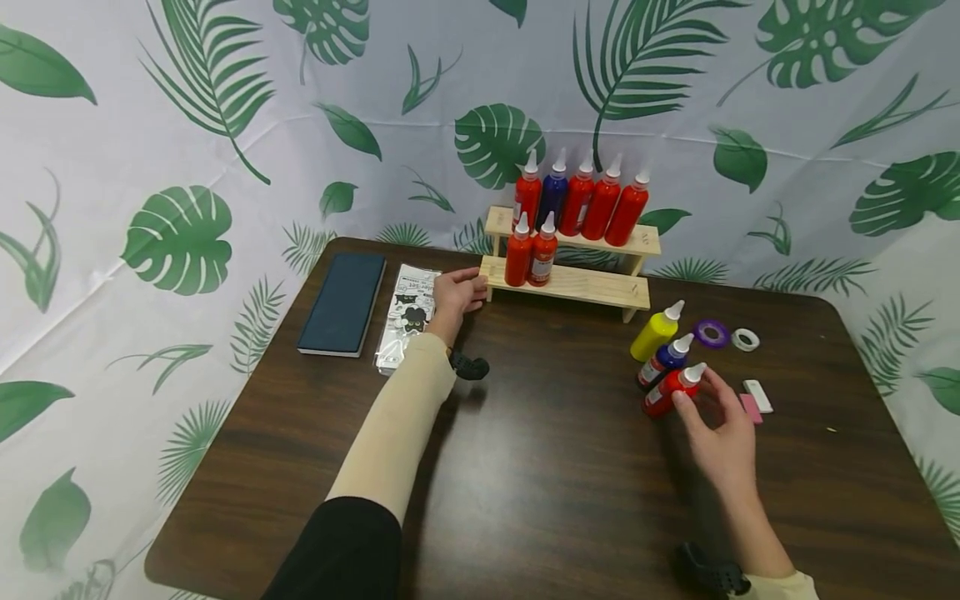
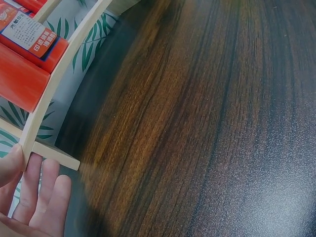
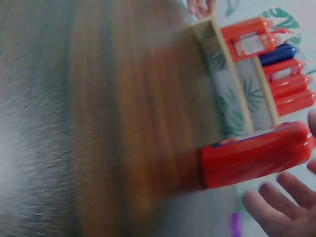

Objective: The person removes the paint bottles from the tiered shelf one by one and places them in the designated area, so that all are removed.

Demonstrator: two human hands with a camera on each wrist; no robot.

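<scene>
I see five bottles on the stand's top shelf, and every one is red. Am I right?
Not every one is red: in the head view, the second bottle from the left is blue. The other four are red, and all five do stand on the top shelf.

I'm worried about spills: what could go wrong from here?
The right hand is around the top of the red bottle, close beside the blue bottle, and might knock that over. The left hand holds the end of the wooden rack; a tug could topple the bottles standing on it.
</scene>
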